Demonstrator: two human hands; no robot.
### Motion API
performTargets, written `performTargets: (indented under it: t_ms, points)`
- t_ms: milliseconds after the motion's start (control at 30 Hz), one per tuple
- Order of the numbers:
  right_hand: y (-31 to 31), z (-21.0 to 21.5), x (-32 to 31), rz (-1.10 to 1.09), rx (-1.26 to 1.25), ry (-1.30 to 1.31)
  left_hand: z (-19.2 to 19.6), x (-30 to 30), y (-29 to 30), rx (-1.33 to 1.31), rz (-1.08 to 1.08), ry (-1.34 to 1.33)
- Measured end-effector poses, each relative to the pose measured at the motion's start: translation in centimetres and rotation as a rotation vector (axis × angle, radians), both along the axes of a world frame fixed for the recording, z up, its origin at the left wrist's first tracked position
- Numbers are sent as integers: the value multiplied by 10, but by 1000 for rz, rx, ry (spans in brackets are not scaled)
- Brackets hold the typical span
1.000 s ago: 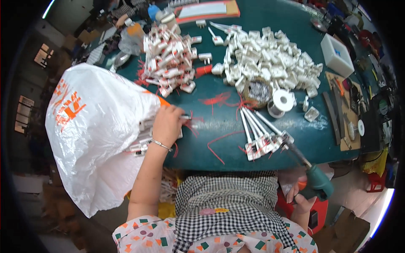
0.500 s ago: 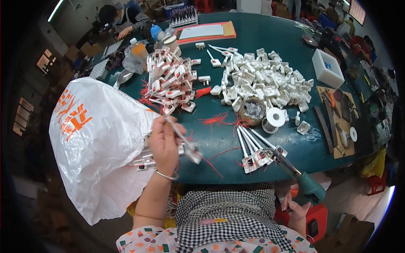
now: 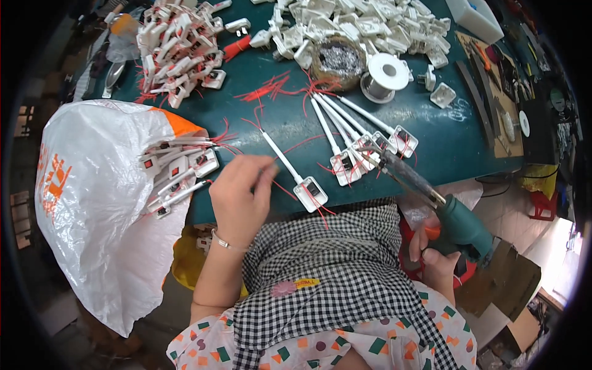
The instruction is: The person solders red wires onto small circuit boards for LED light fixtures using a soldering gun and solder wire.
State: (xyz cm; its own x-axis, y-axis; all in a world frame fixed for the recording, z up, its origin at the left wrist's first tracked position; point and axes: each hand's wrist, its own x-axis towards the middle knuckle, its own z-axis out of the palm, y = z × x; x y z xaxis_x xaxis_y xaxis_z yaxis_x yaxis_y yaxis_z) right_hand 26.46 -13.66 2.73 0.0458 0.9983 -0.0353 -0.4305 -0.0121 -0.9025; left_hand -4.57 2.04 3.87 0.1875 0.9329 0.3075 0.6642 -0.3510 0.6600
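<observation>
My left hand, a bracelet at its wrist, hovers over the near table edge with loosely curled, slightly blurred fingers; I see nothing held in it. Just right of it lies a white plug housing with a white stem, red wires at both ends. My right hand grips a green pistol-style soldering iron with an orange trigger. Its tip reaches over a fanned row of similar white pieces. More such pieces lie in the mouth of a white plastic bag, left of my left hand.
Behind are a heap of wired white pieces and a pile of empty white housings. A round pot of solder and a solder wire spool stand nearer. Loose red wires lie mid-table; a tool board is right.
My left hand has let go of the wired white piece, which now lies on the table. The view has shifted down and closer. My right hand still grips the soldering iron.
</observation>
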Motion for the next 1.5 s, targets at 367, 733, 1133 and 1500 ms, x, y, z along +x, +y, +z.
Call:
performTargets:
  t_ms: [367, 733, 1133, 1500]
  points:
    - [6, 4, -2, 39, -35, 0, -6, 35, -32, 31, -486, 91]
    - [-4, 8, 1, 74, -107, 9, -21, 25, -36, -30, -248, -224]
    - [-7, 2, 1, 244, -124, -304, -30, 18, -30, -165, -95, -410]
    - [0, 5, -3, 266, -223, -594, -37, 19, -27, -120, -65, -343]
